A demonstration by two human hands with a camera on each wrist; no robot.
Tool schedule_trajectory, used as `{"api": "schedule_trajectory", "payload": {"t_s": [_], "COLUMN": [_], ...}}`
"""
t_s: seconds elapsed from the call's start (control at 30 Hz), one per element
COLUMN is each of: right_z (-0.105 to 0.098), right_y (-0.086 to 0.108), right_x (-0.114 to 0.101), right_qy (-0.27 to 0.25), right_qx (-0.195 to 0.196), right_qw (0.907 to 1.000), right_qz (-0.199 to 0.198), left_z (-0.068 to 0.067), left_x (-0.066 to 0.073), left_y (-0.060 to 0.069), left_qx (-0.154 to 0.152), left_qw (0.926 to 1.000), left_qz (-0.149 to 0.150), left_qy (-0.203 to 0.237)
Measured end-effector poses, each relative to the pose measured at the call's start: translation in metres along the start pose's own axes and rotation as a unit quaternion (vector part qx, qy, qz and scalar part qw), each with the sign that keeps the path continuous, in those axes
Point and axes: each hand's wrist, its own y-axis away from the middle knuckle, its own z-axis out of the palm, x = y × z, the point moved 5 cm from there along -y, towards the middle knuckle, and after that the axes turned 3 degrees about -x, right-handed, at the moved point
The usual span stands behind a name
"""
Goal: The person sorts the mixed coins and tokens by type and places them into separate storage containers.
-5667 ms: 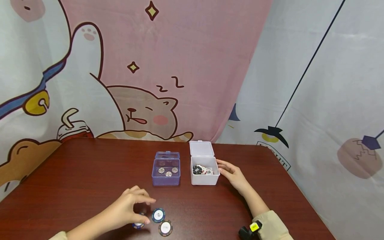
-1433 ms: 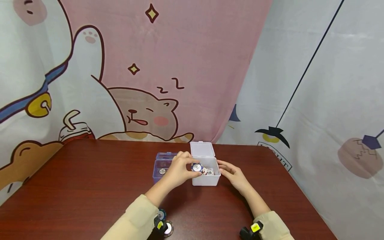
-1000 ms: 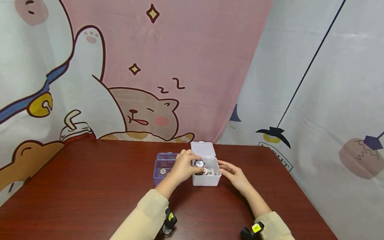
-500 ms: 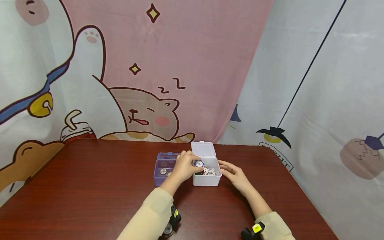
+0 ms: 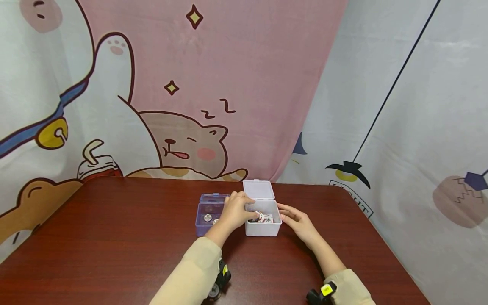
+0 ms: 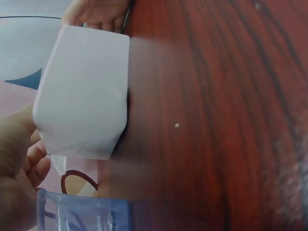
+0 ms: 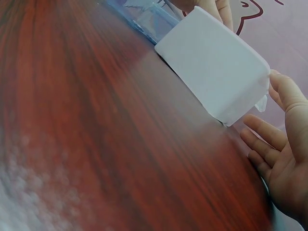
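Note:
An open white plastic box with its lid tipped back holds several poker chips. My left hand reaches over the box's left rim, thumb and fingers apart, and no chip shows between them. In the left wrist view the box hides part of the fingers. Against the box's right side rests my right hand, fingers loosely extended. From the right wrist view, the thumb side of that hand touches the box's corner. Left of the white box stands an open translucent blue box with silvery coins inside, partly covered by the left hand.
One poker chip lies on the brown table near its front, partly hidden by the left wrist's camera. A printed cartoon curtain hangs behind the table's far edge.
My left hand carried a blue poker chip from the front of the table to the white box; that chip has now left the fingers. The right hand stays at the box.

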Motion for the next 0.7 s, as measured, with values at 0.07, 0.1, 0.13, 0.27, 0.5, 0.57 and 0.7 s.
{"api": "schedule_trajectory", "payload": {"t_s": [0.07,0.1,0.13,0.27,0.5,0.57,0.7], "right_z": [0.000,0.000,0.000,0.001,0.001,0.001,0.001], "right_y": [0.000,0.000,0.000,0.000,0.000,0.000,0.001], "right_x": [0.000,-0.001,-0.001,-0.001,-0.001,-0.001,-0.001], "right_qy": [0.001,0.002,0.004,0.006,0.005,0.004,0.005], "right_qx": [0.001,0.002,0.002,0.003,0.002,0.001,0.001], "right_qw": [1.0000,1.0000,1.0000,1.0000,1.0000,1.0000,1.0000], "right_qz": [0.001,0.002,0.001,0.002,0.004,-0.001,-0.001], "left_z": [-0.001,-0.002,-0.003,-0.009,-0.031,-0.038,-0.047], "left_x": [0.000,0.000,0.000,0.002,0.011,0.013,0.013], "left_y": [0.001,0.001,0.001,0.005,0.019,0.024,0.034], "left_qx": [-0.002,-0.002,-0.002,0.005,0.034,0.044,0.052], "left_qw": [1.0000,0.9999,0.9998,0.9984,0.9917,0.9890,0.9837], "left_qz": [0.002,0.002,0.003,0.019,0.064,0.073,0.085], "left_qy": [0.009,0.013,0.021,0.053,0.106,0.121,0.150]}}
